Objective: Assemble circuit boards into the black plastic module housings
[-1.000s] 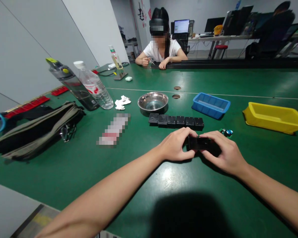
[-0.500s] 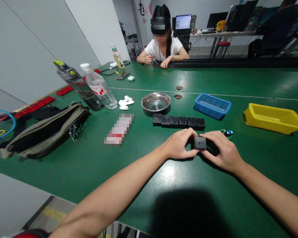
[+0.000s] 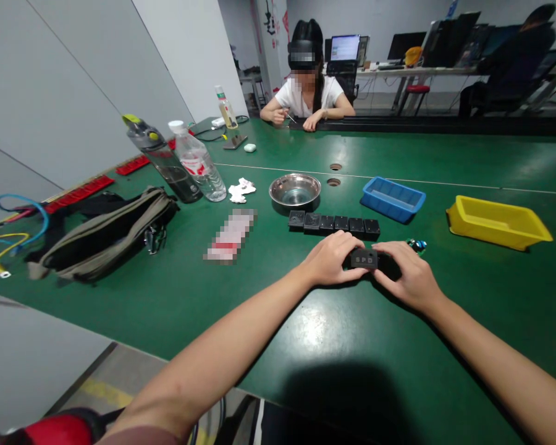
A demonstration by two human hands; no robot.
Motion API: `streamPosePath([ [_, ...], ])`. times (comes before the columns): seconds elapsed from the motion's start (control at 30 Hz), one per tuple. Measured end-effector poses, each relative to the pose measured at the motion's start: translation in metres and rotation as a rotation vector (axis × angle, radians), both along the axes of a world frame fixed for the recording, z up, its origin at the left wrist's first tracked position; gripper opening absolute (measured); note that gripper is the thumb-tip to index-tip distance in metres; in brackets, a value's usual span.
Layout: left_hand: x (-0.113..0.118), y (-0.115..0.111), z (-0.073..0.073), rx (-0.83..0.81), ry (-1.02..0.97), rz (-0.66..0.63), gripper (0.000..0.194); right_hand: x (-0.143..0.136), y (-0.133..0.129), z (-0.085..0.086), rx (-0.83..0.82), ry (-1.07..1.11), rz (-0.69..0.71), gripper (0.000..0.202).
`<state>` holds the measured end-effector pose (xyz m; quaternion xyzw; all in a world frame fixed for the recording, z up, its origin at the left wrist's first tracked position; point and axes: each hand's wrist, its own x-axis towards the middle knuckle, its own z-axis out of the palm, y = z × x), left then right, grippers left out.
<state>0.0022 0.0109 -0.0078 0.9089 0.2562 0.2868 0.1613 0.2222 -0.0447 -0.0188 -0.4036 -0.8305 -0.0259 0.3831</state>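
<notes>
A small black box [image 3: 364, 259] with the letters SPD on its near face is held between my two hands. My left hand [image 3: 336, 259] grips its left side with fingers and thumb. On the right side, my right hand [image 3: 410, 272] has its fingertips and thumb against the box. Just beyond my hands, a row of several black boxes [image 3: 341, 224] lies on the green table [image 3: 278, 315]. A small circuit part [image 3: 417, 246] with blue pieces lies behind my right hand.
Behind the row sits a metal bowl [image 3: 295, 191]. A blue tray [image 3: 393, 199] and a yellow tray [image 3: 498, 222] stand at the right. Bottles [image 3: 199, 164], crumpled tissue [image 3: 241, 190] and an open bag [image 3: 106, 238] are at the left. A person [image 3: 308, 93] sits across the table.
The held black box has tilted, so its lettered face now shows instead of its plain face. Both hands still hold it. The view has shifted slightly.
</notes>
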Motion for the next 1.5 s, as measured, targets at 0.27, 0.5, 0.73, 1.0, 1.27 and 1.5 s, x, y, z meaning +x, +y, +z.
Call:
streamPosePath([
  [0.27, 0.000, -0.006, 0.003, -0.111, -0.194, -0.020, 0.034, -0.003, -0.003, -0.003, -0.034, -0.064, -0.030, 0.025],
  [0.5, -0.003, -0.007, 0.004, -0.315, -0.280, 0.065, 0.036, 0.004, -0.002, -0.013, -0.096, -0.091, -0.132, 0.026],
  [0.73, -0.013, 0.003, 0.007, -0.051, 0.012, 0.071, 0.029, 0.014, 0.001, -0.021, -0.170, -0.130, -0.137, 0.026],
  [1.0, -0.017, 0.006, 0.011, -0.001, 0.286, 0.164, 0.029, 0.019, 0.003, -0.016, -0.192, -0.087, -0.093, 0.022],
  [1.27, -0.022, 0.008, 0.023, 0.023, 0.522, 0.239, 0.045, 0.022, 0.000, -0.007, -0.274, -0.133, -0.177, 0.014],
  [1.5, -0.019, 0.003, 0.030, 0.059, 0.640, 0.302, 0.051, 0.020, -0.001, 0.000, -0.359, -0.141, -0.166, 0.025],
])
